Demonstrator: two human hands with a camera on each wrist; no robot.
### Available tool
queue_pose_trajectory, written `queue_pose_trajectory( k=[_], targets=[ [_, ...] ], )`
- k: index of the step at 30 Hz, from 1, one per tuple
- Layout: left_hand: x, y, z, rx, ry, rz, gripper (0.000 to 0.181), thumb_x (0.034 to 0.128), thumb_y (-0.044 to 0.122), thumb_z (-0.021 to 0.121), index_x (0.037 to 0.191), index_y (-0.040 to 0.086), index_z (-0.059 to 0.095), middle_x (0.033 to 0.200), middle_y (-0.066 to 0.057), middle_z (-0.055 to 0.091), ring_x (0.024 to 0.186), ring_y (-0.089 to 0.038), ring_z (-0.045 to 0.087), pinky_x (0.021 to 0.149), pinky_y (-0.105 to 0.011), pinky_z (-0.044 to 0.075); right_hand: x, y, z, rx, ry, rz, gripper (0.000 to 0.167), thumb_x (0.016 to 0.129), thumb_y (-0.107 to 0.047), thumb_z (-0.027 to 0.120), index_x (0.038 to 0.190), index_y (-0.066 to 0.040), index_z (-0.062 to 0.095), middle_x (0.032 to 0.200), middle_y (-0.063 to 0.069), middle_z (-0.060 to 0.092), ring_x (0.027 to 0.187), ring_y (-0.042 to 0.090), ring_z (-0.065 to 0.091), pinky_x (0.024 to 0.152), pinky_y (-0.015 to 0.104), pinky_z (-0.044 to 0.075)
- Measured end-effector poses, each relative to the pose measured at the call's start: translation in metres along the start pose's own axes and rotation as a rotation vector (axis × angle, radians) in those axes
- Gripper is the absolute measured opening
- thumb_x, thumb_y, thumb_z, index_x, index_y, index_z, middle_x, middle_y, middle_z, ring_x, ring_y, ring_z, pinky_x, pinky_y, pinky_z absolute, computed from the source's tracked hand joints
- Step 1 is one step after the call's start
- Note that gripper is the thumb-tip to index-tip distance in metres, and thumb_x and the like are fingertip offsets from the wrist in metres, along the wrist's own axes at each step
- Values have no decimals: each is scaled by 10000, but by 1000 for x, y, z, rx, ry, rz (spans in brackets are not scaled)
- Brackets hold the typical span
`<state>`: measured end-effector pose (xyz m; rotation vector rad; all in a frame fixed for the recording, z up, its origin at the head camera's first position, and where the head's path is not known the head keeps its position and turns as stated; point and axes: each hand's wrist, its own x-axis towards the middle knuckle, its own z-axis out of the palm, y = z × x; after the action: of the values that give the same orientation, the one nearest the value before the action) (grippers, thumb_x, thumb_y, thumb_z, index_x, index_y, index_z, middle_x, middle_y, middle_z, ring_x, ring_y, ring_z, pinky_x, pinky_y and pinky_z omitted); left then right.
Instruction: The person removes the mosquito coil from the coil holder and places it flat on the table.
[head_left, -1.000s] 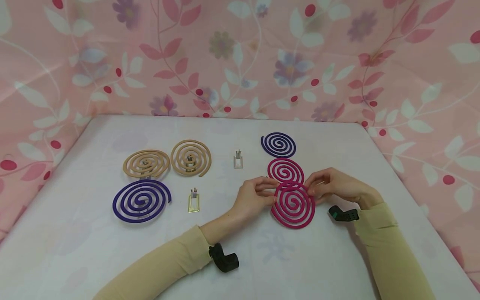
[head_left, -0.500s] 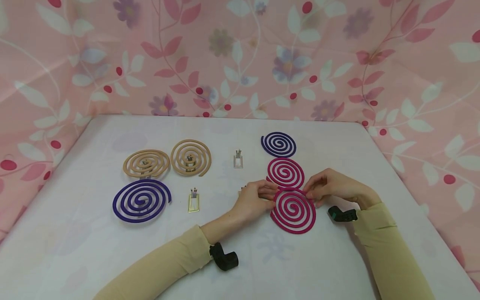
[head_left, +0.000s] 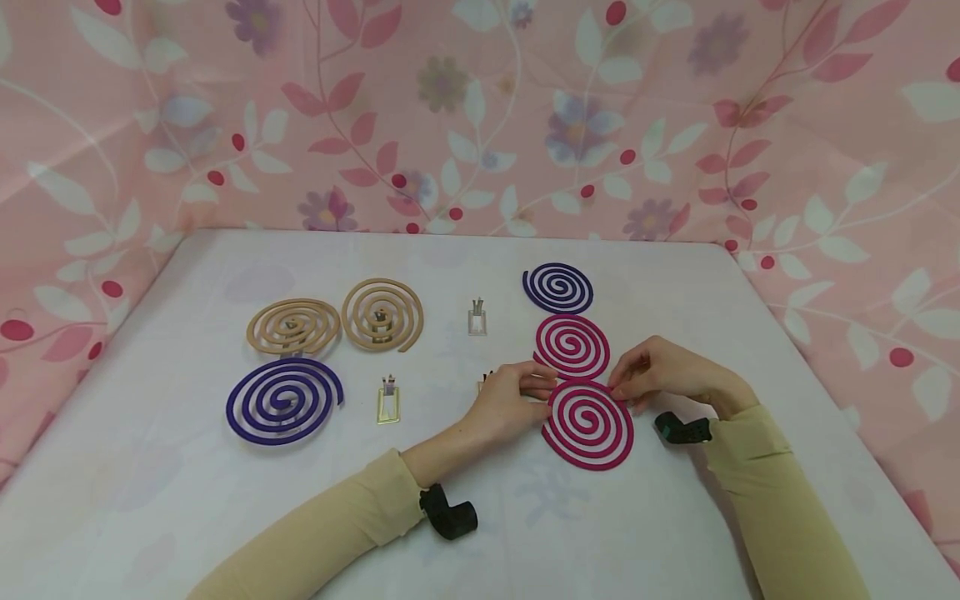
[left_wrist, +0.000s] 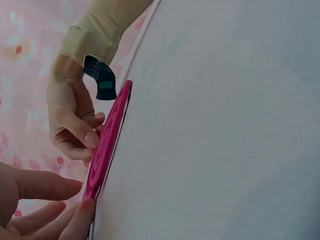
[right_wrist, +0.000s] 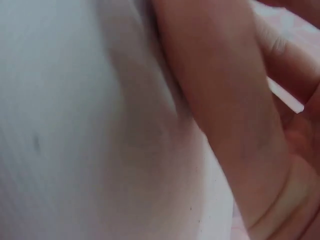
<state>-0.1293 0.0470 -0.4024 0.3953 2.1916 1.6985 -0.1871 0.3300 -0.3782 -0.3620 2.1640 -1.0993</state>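
Note:
A pink mosquito coil point(head_left: 589, 425) lies near the front of the column on the right of the table. My left hand point(head_left: 512, 406) pinches its left edge between thumb and fingers. At its upper right edge, my right hand point(head_left: 667, 373) holds it with thumb and fingertips. The left wrist view shows the coil point(left_wrist: 107, 145) edge-on, low over the white surface. Just behind it sits another pink mosquito coil point(head_left: 572, 345), whose near edge meets the first. In the right wrist view, fingers point(right_wrist: 220, 100) fill the right side and hide the coil.
Behind the pink pair lies a dark blue mosquito coil point(head_left: 558, 288). On the left, two tan coils point(head_left: 292, 326) and a purple coil point(head_left: 285, 402) rest on metal stands. Small metal stands point(head_left: 388, 402) lie mid-table; one is partly hidden by my left hand. A floral cloth point(head_left: 480, 117) hangs behind.
The near pink coil has moved toward the front, from overlapping the pink coil behind it to lying just in front of it. Both hands have stayed at its edges, barely shifting.

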Motion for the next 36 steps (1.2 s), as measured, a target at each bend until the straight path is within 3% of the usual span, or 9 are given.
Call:
queue_pose_trajectory(
  k=[6, 21, 28, 36],
  targets=[
    [0, 0, -1, -2, -3, 13, 354, 863, 1, 702, 1214, 18, 660, 1154, -120, 726, 1047, -240, 682, 907, -302, 563, 1, -8, 5, -71, 26, 32, 186, 875, -183, 772, 962, -21, 745, 884, 135, 716, 675, 220, 667, 673, 333, 621],
    [1, 1, -1, -18, -6, 2, 326, 869, 0, 709, 1193, 6, 669, 1140, -129, 726, 1027, -229, 685, 902, -286, 560, 2, -13, 10, -127, 85, 37, 189, 846, -156, 794, 956, -21, 722, 760, 84, 701, 658, 204, 644, 642, 313, 602],
    [0, 1, -2, -33, 6, -6, 302, 885, -5, 688, 1185, 24, 669, 1145, -122, 722, 1029, -218, 679, 928, -317, 563, 3, -14, 11, -139, 120, 29, 184, 841, -129, 785, 963, -8, 718, 764, 84, 689, 670, 204, 635, 635, 309, 595],
    [1, 0, -1, -24, 41, 9, 330, 898, 12, 662, 1228, 18, 659, 1189, -134, 706, 1090, -245, 659, 957, -350, 556, 5, -11, 11, -182, 218, 21, 158, 850, -115, 755, 990, -44, 730, 866, 67, 709, 727, 208, 622, 678, 299, 575]
  ],
)
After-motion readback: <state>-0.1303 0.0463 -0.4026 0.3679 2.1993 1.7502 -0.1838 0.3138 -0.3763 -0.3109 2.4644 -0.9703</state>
